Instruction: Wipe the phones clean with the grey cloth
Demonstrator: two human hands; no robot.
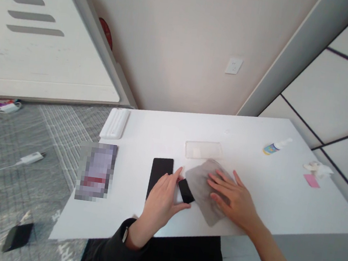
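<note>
left hand (161, 197): thumb and forefinger spread about the device (186, 191); whether they grasp it, cannot tell.
right hand (235, 200): laid on the cloth (201, 183), fingers apart, unclenched.
device: black, between slab (160, 170) and cloth, toward the table's (250, 134) near edge.
cloth: grey, left side at the device.
slab: black, partly behind the left hand.
case (205, 149): clear, just beyond the cloth.
bottle (273, 148): toward the far right corner.
pink slip (311, 180): near right edge, beside tissue (320, 169).
white box (115, 123): far left corner.
</note>
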